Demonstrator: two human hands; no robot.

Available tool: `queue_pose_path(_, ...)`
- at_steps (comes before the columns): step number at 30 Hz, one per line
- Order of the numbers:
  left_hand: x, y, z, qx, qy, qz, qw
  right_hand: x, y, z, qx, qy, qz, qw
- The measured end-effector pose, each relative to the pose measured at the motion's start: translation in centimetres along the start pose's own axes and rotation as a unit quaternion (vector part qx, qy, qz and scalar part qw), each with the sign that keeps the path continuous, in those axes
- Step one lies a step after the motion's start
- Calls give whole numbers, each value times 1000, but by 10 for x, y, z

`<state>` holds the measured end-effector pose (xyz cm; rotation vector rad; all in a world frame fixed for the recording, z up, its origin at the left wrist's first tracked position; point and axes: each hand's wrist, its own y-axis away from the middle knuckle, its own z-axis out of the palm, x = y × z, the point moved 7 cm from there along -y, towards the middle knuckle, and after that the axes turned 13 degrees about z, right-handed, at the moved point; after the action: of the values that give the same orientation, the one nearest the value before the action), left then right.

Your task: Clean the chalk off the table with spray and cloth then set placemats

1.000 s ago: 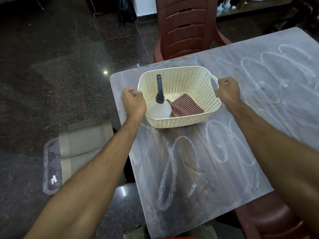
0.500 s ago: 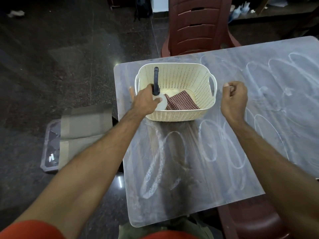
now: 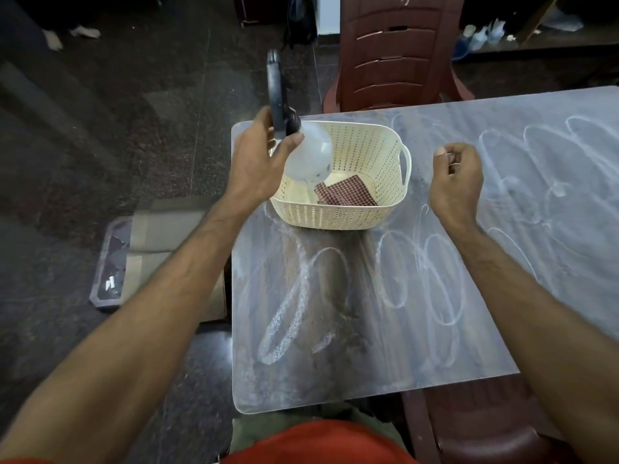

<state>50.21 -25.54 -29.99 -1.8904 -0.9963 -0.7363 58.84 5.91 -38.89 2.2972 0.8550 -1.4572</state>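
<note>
My left hand (image 3: 258, 159) grips the spray bottle (image 3: 310, 155) by its black neck and holds it tilted above the left end of the cream basket (image 3: 335, 217). The bottle's black nozzle points up and away. A folded red checked cloth (image 3: 348, 195) lies on the basket's floor. My right hand (image 3: 457, 180) hovers just right of the basket with fingers curled, holding nothing. White chalk loops (image 3: 432, 279) cover the grey table (image 3: 368, 363).
A dark red plastic chair (image 3: 395, 51) stands behind the table's far edge, and another chair seat (image 3: 485, 430) is at the near right corner. Folded mats on a tray (image 3: 154, 249) lie on the dark floor to the left.
Both hands let go of the basket's handles. My left hand reached in, took the spray bottle and lifted it out, tilting it. My right hand drew back slightly to the right.
</note>
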Motion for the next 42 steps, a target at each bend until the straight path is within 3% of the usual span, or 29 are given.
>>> queue_pose_path(3, 34, 17, -20, 14, 14, 16, 1000, -13, 5, -3, -16, -25, -18, 999)
queue_pose_path(7, 41, 50, -21, -36, -4, -10, 999, -23, 13, -5, -28, -35, -32, 998)
queue_pose_path(16, -25, 154, 10, -77, -47, -115, 989, -8, 52, 5, -100, -36, -58, 993)
queue_pose_path(25, -65, 171, 15, -69, -66, -143, 985, -23, 66, 40, -156, 22, -120, 980)
queue_pose_path(28, -75, 172, 17, -83, -59, -151, 983, -31, 62, 66, -198, 61, -106, 972)
queue_pose_path(35, -87, 167, 18, -94, -50, -153, 982, -21, 40, 138, -312, 225, -34, 922)
queue_pose_path(42, -98, 160, 20, -113, -54, -159, 979, -4, 25, 194, -352, 392, -33, 849)
